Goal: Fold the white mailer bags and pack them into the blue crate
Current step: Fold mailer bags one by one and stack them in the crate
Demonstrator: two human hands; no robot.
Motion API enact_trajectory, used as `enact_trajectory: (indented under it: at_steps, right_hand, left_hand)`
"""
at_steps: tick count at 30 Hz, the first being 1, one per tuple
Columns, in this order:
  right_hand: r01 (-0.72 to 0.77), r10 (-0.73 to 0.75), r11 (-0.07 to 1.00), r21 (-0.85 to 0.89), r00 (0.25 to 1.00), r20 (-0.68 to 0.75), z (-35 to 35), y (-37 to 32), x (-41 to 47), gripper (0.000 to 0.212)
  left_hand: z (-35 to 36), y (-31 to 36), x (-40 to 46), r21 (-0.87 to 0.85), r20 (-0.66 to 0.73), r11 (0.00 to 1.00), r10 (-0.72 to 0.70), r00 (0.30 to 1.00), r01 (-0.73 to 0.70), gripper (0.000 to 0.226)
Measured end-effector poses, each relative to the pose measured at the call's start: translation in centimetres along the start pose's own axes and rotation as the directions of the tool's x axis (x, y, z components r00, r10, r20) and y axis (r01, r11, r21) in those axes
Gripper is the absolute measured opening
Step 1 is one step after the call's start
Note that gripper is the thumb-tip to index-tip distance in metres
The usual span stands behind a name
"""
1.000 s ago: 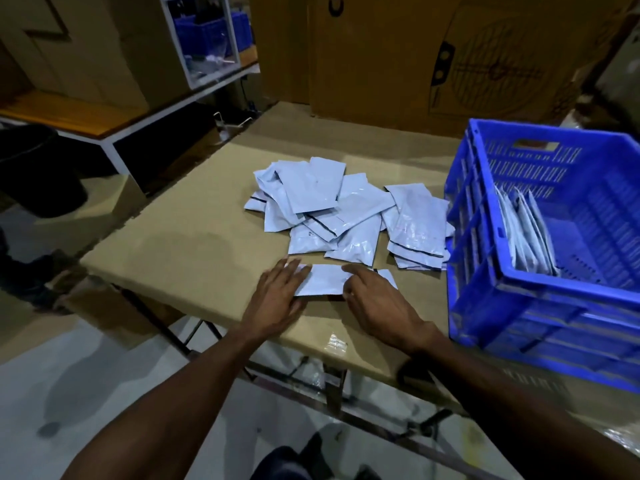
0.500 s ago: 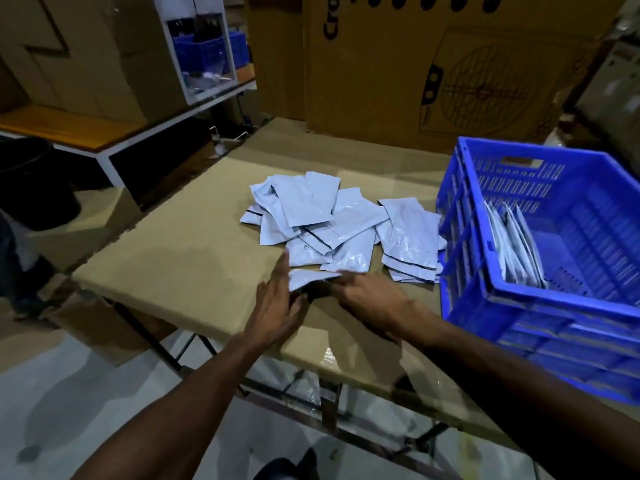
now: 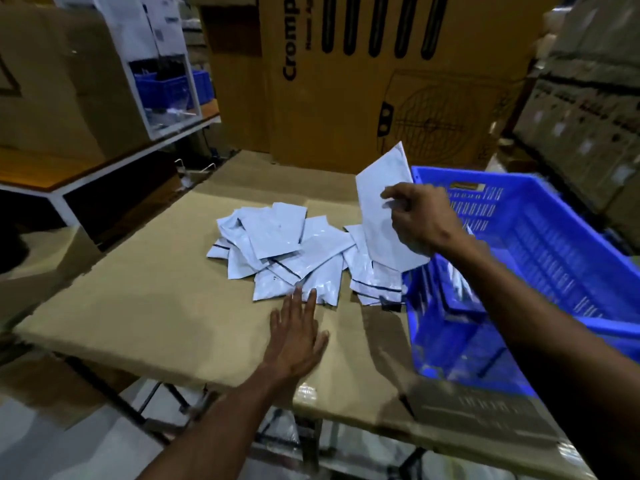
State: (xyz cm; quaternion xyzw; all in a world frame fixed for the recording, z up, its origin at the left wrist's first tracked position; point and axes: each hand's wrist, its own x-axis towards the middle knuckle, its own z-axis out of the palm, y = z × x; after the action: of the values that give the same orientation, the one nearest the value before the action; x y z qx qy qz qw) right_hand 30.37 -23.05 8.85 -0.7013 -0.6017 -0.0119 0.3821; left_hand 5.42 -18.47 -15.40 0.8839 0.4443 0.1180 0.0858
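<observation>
Looking from the left, I see my left hand [image 3: 298,336] lying flat on the cardboard-covered surface [image 3: 145,306], fingers straight and spread, holding nothing; its fingertips touch the near edge of the pile of white mailer bags [image 3: 294,251], which lies at 12 o'clock from it. At 1 o'clock from the pile, my right hand [image 3: 420,220] is raised and pinches one folded mailer bag [image 3: 384,188] between thumb and fingers, near the left wall of the blue crate [image 3: 540,244]. The crate stands at 3 o'clock from the pile, with some bags [image 3: 460,289] inside, blurred.
</observation>
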Motion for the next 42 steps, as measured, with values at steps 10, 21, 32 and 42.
enact_trajectory:
  at_steps: [10,21,32,42]
  right_hand:
    - [-0.046,0.03,0.985,-0.165,0.994,-0.103,-8.3,4.2,1.1,0.04]
    - [-0.183,0.372,0.711,-0.68,0.917,0.143,-8.8,15.3,-2.5,0.038]
    - [-0.064,0.512,0.695,-0.716,0.743,0.431,-5.3,19.6,-2.9,0.029]
    - [-0.067,0.218,0.822,-0.565,0.954,0.205,-4.4,17.2,-2.0,0.023]
  left_hand:
    - [1.6,5.1,3.0,0.039,0.073,0.998,0.044,0.996,-0.047,0.084]
    - [2.1,7.0,3.6,-0.01,0.06,0.999,0.052,0.997,-0.052,0.072]
    - [2.0,7.1,3.8,0.016,0.042,1.0,0.026,0.999,-0.027,0.067]
    - [1.7,7.2,3.6,0.003,0.003,1.0,0.024,1.0,-0.024,0.068]
